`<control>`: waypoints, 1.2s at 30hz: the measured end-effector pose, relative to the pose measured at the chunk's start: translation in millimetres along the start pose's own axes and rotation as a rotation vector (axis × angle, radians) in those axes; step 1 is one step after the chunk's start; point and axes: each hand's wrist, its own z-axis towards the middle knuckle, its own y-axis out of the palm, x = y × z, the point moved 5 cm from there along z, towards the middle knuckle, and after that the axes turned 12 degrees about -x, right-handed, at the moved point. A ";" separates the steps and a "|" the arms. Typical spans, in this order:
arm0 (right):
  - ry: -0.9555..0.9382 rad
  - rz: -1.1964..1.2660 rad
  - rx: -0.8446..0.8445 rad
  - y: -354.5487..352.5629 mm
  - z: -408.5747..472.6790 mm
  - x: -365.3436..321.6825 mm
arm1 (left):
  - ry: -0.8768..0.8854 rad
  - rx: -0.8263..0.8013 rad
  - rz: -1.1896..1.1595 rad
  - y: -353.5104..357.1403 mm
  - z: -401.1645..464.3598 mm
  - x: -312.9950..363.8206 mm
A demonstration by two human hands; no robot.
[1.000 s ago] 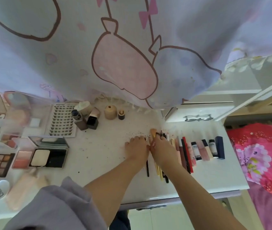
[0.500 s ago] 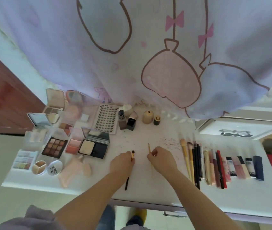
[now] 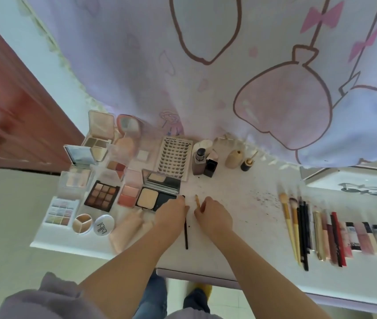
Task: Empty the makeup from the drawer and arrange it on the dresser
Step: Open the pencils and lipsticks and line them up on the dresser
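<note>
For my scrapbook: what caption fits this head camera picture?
Each hand holds a slim makeup tool, left hand and right hand, above the dresser.

A smooth white worktop (image 3: 229, 229) speckled with dark crumbs lies under a soft printed cloth curtain (image 3: 160, 77), beside glossy plastic compacts (image 3: 157, 194) and a reddish wooden door (image 3: 10, 111).

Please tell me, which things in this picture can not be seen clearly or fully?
- Black brush, head view: the left hand covers its upper half.
- Thin tan stick: its lower end is hidden in the right hand.
- Labels on the tubes: blurred.
- White drawer: cut by the right edge, inside unseen.
</note>
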 end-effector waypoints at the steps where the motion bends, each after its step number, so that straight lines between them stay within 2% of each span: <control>1: -0.002 -0.005 0.005 0.0 -1.1 0.5 | 0.007 0.001 0.002 -0.7 -1.0 -0.5; 7: 0.024 0.108 0.110 -41.3 -14.0 43.9 | 0.111 0.049 0.043 -15.7 -8.8 30.2; 10: 0.076 0.138 0.227 -79.6 -26.7 102.5 | 0.263 0.027 0.058 -13.8 -11.4 89.7; 13: 0.156 0.112 0.266 -108.0 -37.3 162.0 | 0.367 -0.043 0.015 5.3 -9.3 159.7; 16: 0.222 0.001 0.231 -119.1 -35.0 201.2 | 0.405 -0.114 -0.008 31.3 0.8 217.7; 19: 0.222 -0.067 0.219 -118.8 -25.7 212.9 | 0.373 -0.120 -0.026 47.8 19.0 246.7; 23: 0.188 -0.158 0.241 -117.3 -16.6 210.0 | 0.314 -0.071 0.019 52.8 35.8 251.6; 28: 0.203 -0.255 0.146 -109.6 -16.2 201.7 | 0.270 -0.106 0.101 48.8 38.6 238.2; 36: 0.076 -0.171 0.079 -90.1 -8.9 121.1 | 0.193 -0.122 0.205 28.3 12.0 141.0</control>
